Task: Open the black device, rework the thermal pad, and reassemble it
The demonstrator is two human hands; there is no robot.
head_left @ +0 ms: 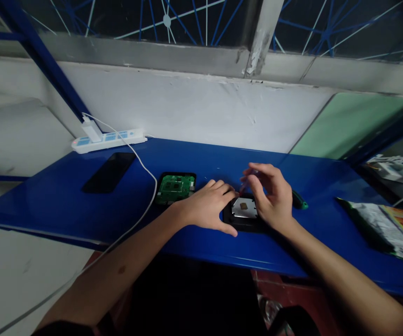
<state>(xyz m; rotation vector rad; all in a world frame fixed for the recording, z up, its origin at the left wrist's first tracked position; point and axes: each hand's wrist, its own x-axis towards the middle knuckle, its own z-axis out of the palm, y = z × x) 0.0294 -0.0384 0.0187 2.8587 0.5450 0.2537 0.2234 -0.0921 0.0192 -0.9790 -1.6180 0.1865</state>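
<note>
My left hand [206, 205] lies with fingers stretched and thumb apart, its fingertips at the left edge of a black plastic casing [246, 226]. A silvery metal plate [239, 212] with a small brownish square sits inside this casing. Above the casing's top edge, my right hand [276, 196] is curled, pinching a slim screwdriver-like tool [244, 185] with a translucent purplish-red handle; its tip is blurred. Left of my left hand, a green circuit board [173, 185] rests in another black casing half. Beyond my right wrist lies a green and black object [299, 200], partly hidden.
A black phone [109, 172] lies at the left of the blue table [194, 154]. Behind it is a white power strip [124, 137] with a charger [92, 129]; its white cable [149, 175] crosses the table. A shiny foil packet [379, 228] lies at the right.
</note>
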